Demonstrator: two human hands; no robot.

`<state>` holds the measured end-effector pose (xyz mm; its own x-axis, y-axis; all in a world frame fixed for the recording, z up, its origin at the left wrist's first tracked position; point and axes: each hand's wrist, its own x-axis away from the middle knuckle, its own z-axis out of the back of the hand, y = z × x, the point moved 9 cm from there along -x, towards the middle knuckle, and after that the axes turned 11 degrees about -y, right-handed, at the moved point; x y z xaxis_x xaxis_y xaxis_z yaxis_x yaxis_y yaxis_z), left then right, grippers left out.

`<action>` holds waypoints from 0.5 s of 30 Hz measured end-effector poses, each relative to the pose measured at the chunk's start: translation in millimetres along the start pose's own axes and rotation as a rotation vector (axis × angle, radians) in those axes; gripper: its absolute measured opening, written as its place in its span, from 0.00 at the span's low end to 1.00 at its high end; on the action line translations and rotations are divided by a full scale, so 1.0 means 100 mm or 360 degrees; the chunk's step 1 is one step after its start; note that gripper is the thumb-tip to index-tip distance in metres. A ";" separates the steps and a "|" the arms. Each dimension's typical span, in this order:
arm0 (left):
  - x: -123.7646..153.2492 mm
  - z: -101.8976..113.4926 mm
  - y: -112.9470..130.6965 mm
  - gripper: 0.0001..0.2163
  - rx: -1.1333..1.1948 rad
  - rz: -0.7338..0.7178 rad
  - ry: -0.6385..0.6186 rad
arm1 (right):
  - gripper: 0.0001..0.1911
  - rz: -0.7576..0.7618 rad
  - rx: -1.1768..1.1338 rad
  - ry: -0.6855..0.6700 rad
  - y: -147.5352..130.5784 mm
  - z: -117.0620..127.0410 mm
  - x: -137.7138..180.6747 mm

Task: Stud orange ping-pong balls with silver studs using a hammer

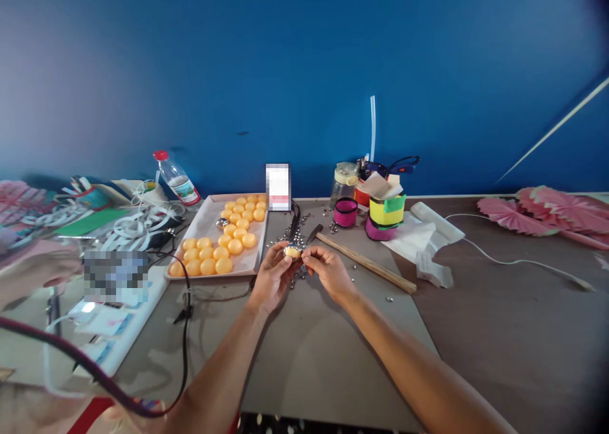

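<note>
My left hand (273,272) is closed around an orange ping-pong ball (294,253) whose top is covered in shiny silver pieces. Thumb and fingertips of my right hand (328,269) are pinched together right beside the ball; whatever is between them is too small to make out. Many small silver studs (299,237) lie scattered on the table around and behind my hands. To the left, a white tray (193,224) holds several plain orange balls (207,253) and one silver-covered ball (222,223).
Right of my hands lies a hammer (366,263) with a wooden handle. Behind it stand a magenta round container (345,212), a clear jar (345,180) and a yellow-green holder (386,212). A bottle (177,179) leans behind the tray. Another person's arm (33,275) reaches in at left, near cables.
</note>
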<state>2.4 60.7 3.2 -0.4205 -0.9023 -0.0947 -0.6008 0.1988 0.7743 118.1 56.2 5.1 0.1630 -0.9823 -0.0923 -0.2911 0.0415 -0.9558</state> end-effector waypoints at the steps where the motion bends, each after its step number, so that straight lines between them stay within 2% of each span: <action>1: 0.00 0.00 0.00 0.15 -0.0014 -0.0004 0.0004 | 0.09 -0.0012 0.0014 -0.0001 0.01 0.00 0.00; 15: 0.00 0.06 -0.05 0.16 -0.0047 0.0000 0.0070 | 0.09 -0.0060 0.0108 -0.0010 0.03 0.02 -0.01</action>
<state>1.5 61.8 -4.5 -0.3899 -0.9184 -0.0677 -0.5800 0.1878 0.7927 118.6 57.5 1.4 0.1786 -0.9823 -0.0572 -0.2202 0.0168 -0.9753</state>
